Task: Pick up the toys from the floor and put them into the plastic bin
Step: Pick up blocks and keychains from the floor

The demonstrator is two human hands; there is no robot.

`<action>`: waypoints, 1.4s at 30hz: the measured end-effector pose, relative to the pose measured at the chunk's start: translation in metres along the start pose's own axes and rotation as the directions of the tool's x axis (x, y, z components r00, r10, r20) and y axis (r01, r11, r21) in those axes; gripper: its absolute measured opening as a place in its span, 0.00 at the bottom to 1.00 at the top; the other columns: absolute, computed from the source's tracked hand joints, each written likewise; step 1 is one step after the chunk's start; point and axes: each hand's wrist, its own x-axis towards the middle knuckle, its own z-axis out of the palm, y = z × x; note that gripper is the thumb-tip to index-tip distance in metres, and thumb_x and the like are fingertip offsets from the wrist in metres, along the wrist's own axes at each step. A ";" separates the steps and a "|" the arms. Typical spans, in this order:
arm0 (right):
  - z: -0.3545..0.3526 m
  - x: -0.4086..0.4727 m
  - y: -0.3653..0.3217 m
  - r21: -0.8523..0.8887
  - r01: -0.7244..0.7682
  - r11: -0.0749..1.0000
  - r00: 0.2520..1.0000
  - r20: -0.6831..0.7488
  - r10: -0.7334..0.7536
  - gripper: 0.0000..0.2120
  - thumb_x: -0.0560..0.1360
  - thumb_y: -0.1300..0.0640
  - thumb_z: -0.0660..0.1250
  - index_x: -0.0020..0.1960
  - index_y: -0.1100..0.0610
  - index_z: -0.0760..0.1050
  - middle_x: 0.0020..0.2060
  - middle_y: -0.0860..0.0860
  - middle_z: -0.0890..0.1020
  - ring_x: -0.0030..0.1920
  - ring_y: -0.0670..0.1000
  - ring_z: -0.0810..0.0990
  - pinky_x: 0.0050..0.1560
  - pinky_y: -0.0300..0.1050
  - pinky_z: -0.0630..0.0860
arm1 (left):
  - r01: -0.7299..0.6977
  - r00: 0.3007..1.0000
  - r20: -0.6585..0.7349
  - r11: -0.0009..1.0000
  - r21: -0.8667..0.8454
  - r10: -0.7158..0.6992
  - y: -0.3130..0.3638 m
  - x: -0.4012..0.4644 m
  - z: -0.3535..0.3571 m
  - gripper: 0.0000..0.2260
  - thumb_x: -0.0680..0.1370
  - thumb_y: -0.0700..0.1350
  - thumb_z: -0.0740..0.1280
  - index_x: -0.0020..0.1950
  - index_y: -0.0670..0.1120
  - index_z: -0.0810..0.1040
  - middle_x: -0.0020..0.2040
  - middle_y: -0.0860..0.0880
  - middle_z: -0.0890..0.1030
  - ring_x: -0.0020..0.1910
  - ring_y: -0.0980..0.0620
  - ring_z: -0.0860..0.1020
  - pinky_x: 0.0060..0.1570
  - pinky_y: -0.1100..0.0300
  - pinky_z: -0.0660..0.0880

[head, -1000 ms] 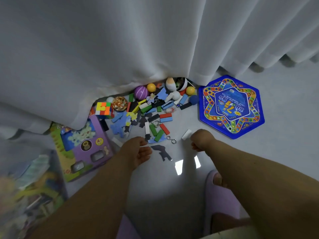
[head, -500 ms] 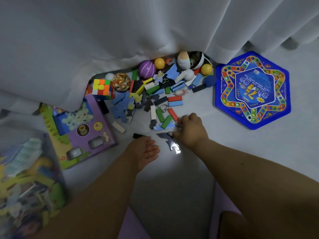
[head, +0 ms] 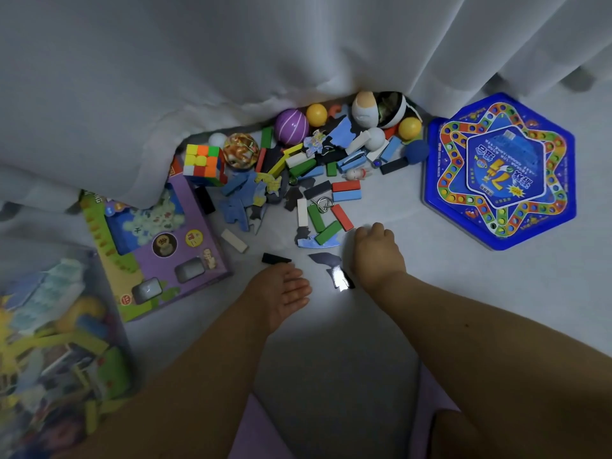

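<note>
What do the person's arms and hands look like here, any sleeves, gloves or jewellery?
Both forearms are bare as far as the frame shows. The left hand and right hand wear no gloves; no rings, watch or bracelet are visible.

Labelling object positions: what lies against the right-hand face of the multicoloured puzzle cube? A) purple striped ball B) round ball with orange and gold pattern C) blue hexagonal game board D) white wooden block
B: the round ball with orange and gold pattern sits directly against the right side of the multicoloured puzzle cube, while the purple striped ball lies farther right, near the white curtain.
</note>
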 end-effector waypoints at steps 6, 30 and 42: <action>-0.005 0.005 0.007 0.133 -0.074 0.988 0.997 -0.004 0.075 0.23 0.75 0.60 0.65 0.67 0.60 0.63 0.60 0.59 0.72 0.57 0.56 0.74 0.57 0.45 0.73 | 0.002 1.000 0.023 1.000 -0.024 -0.001 0.000 -0.003 0.000 0.12 0.81 0.46 0.60 0.52 0.38 0.76 0.48 0.41 0.79 0.47 0.45 0.78 0.55 0.51 0.74; 0.009 -0.025 -0.014 0.360 0.022 0.933 0.997 0.059 -0.046 0.26 0.73 0.50 0.69 0.68 0.54 0.65 0.61 0.54 0.71 0.55 0.56 0.77 0.53 0.47 0.75 | 0.041 0.997 0.081 0.958 -0.283 -0.019 0.004 -0.020 -0.008 0.13 0.81 0.46 0.57 0.42 0.40 0.75 0.36 0.47 0.67 0.34 0.52 0.66 0.42 0.60 0.67; 0.004 -0.017 -0.029 0.434 -0.018 0.901 0.997 0.073 -0.015 0.18 0.75 0.59 0.64 0.63 0.55 0.65 0.45 0.54 0.79 0.41 0.54 0.77 0.40 0.45 0.73 | -0.004 0.994 0.105 0.961 -0.278 0.035 0.000 -0.012 -0.019 0.07 0.70 0.40 0.65 0.37 0.46 0.67 0.35 0.48 0.63 0.32 0.53 0.63 0.38 0.60 0.63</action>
